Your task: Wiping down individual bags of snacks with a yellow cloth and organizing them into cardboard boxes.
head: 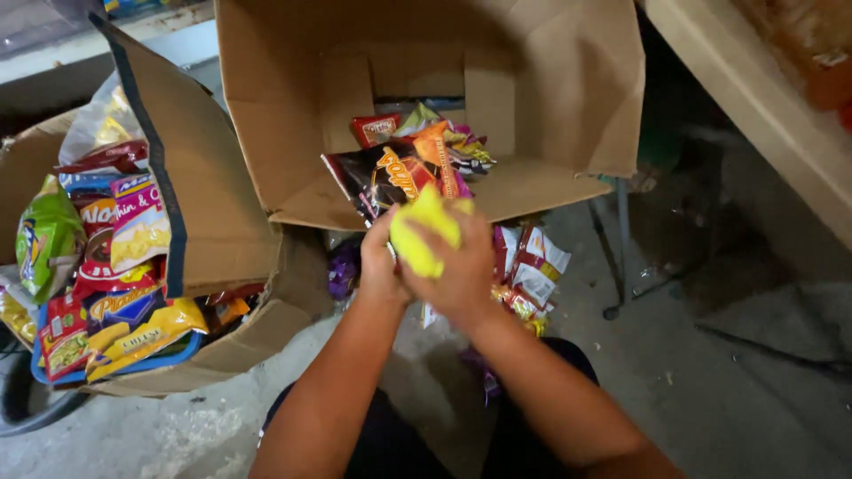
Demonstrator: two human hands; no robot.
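Note:
Both of my hands are closed around a bright yellow snack packet [424,232] in the middle of the view. My left hand [380,266] holds its left side and my right hand [463,270] wraps over its right side and bottom. Just beyond the packet lies a dark chip bag with orange print [390,176], spilling from an open cardboard box [541,98] tipped on its side. More small packets [444,133] sit deeper in that box. Red and white packets [531,266] lie on the floor behind my right hand.
A second cardboard box [213,222] at left holds a blue tub [133,365] of several snack bags in green, red and yellow. A beige shelf edge [754,98] runs along the upper right. Thin metal legs [621,248] stand on the grey concrete floor [728,381].

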